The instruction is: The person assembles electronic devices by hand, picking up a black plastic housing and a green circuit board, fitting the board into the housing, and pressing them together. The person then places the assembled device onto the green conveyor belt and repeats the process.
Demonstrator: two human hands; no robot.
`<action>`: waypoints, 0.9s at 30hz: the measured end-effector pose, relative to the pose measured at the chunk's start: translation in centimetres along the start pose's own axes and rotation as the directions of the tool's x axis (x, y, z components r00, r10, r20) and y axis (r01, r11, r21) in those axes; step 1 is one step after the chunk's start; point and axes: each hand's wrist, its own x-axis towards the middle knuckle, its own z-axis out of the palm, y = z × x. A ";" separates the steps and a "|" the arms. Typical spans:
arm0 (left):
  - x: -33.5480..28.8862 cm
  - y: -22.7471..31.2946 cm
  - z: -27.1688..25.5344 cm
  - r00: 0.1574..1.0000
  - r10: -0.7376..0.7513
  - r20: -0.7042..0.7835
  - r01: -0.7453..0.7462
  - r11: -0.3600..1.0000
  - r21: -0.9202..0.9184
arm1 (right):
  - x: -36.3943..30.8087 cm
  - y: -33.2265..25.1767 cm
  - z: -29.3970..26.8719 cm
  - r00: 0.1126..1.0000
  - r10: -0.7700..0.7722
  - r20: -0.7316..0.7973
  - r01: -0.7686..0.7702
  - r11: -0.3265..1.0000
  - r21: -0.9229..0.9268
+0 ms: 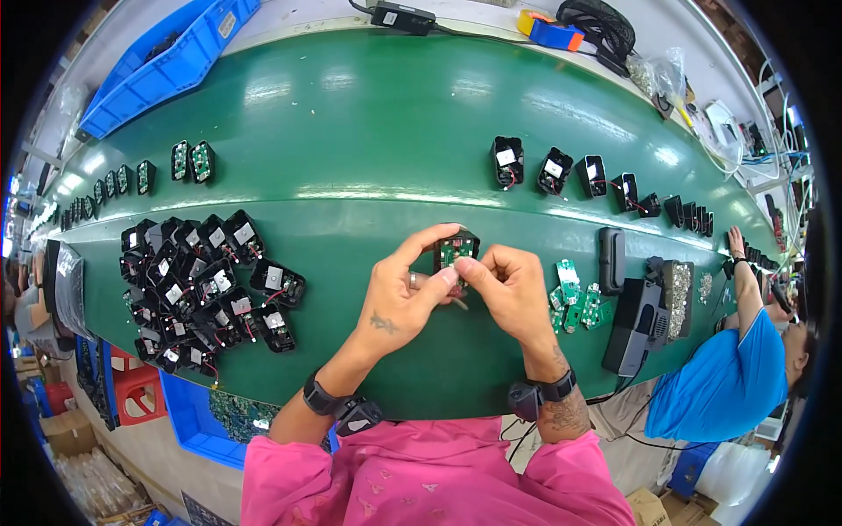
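Centre: black case (474,243), its lower part hidden behind the thumbs of the left hand (403,289) and right hand (509,285). Three o'clock: small parts (677,302), too fine to identify. Six o'clock: pink shirt (412,473), cut off by the lower edge. Eight o'clock: blue tub (219,451), partly concealed by the table (377,131). Nine o'clock: heaped cases (215,282), the bottom ones covered. Ten o'clock: blue crate (189,66), cropped by the upper edge.

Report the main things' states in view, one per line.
Held case: open, green board inside
Left grip: closed on held case
Right grip: thumb against green board
Heaped cases: open, jumbled
Right-row cases: open, white pieces showing
Left-row cases: boards inside
Loose boards: piled
Upper blue bin: open, dark items inside
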 end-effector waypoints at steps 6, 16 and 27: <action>-0.2 -0.5 0.0 0.992 -0.110 -0.055 0.111 0.993 0.027 | 0.0 0.9 1.7 1.000 -0.013 -0.022 0.014 0.998 0.060; -0.8 -1.2 1.4 0.975 0.122 -0.188 -0.088 0.980 0.176 | -0.7 0.4 4.0 0.968 -0.228 -0.104 0.237 0.968 0.078; 1.4 -0.8 0.1 0.972 -0.191 -0.138 0.179 0.979 -0.092 | 0.5 1.3 4.1 0.989 -0.094 -0.114 0.111 0.981 0.157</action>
